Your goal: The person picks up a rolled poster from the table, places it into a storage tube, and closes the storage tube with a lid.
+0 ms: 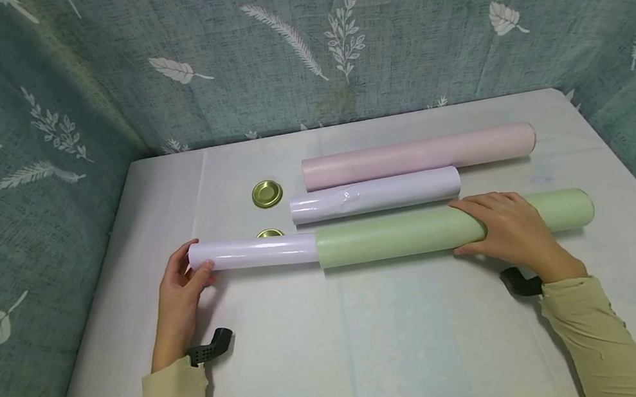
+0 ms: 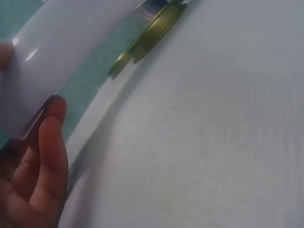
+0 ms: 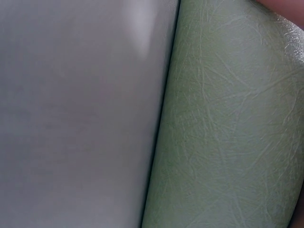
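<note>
Left hand (image 1: 178,294): fingers (image 1: 205,272) pinch outer end of glossy white roll (image 1: 259,252). Right hand (image 1: 510,230): fingers curled round green roll (image 1: 386,238), whose left end meets white roll; surface finely creased. Behind, on desk (image 1: 438,341): second white roll (image 1: 376,194), then pink roll (image 1: 418,156). Farther left: gold lid (image 1: 267,193); second gold lid (image 1: 269,233) partly hidden by pinched roll.
</note>
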`<action>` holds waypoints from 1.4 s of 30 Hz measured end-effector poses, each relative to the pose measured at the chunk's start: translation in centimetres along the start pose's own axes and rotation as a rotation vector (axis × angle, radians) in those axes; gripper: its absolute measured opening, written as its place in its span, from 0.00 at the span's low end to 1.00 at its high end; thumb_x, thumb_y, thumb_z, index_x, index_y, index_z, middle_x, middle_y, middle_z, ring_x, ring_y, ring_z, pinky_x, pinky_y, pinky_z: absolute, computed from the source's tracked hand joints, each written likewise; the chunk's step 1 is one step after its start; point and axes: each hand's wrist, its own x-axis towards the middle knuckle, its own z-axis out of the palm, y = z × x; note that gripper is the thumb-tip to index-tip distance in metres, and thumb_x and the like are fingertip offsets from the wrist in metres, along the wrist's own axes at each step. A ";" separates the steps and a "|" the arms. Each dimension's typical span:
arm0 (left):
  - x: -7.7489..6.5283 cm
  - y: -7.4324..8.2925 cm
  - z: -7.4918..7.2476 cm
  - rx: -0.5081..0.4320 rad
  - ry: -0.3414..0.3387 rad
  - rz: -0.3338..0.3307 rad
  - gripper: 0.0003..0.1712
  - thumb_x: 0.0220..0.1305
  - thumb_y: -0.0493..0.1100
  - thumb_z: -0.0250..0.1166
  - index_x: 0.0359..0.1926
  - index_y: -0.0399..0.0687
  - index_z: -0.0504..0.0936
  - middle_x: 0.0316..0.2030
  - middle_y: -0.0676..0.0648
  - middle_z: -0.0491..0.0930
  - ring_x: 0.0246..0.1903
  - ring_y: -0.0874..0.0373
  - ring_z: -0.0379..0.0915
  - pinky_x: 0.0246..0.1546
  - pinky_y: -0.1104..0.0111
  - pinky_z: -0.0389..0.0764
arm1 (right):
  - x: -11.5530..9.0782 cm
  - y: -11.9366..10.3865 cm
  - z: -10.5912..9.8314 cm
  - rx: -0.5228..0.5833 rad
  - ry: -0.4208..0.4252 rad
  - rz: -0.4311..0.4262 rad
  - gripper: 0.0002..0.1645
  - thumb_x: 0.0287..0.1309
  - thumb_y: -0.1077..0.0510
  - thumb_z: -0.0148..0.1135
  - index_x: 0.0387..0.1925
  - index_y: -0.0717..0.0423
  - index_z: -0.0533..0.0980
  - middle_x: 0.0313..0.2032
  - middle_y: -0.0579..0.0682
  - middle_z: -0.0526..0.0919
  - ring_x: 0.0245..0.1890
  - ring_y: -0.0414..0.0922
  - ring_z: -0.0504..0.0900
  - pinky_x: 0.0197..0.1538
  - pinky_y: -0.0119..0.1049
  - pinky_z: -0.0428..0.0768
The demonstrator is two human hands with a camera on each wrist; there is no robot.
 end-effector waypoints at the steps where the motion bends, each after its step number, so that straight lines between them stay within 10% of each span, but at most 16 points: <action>1: 0.0 0.0 0.0 0.004 -0.001 0.000 0.34 0.54 0.45 0.64 0.62 0.57 0.62 0.59 0.48 0.60 0.49 0.53 0.63 0.37 0.76 0.76 | 0.0 0.0 0.0 0.000 -0.002 -0.001 0.50 0.24 0.31 0.69 0.55 0.45 0.70 0.49 0.50 0.74 0.49 0.51 0.70 0.52 0.48 0.61; 26: -0.4 -0.2 0.9 0.183 -0.071 0.015 0.29 0.55 0.51 0.62 0.59 0.60 0.67 0.55 0.51 0.66 0.42 0.54 0.71 0.38 0.77 0.74 | 0.2 -0.2 -0.2 0.010 -0.018 0.007 0.50 0.25 0.31 0.69 0.55 0.45 0.70 0.49 0.49 0.74 0.50 0.51 0.69 0.53 0.48 0.60; 42: -0.6 0.1 2.4 0.193 -0.229 -0.017 0.28 0.55 0.53 0.62 0.57 0.59 0.69 0.55 0.53 0.66 0.44 0.55 0.72 0.42 0.74 0.74 | 0.1 -0.1 -0.1 0.005 -0.011 0.019 0.50 0.25 0.30 0.69 0.55 0.44 0.69 0.49 0.49 0.74 0.50 0.50 0.69 0.52 0.47 0.60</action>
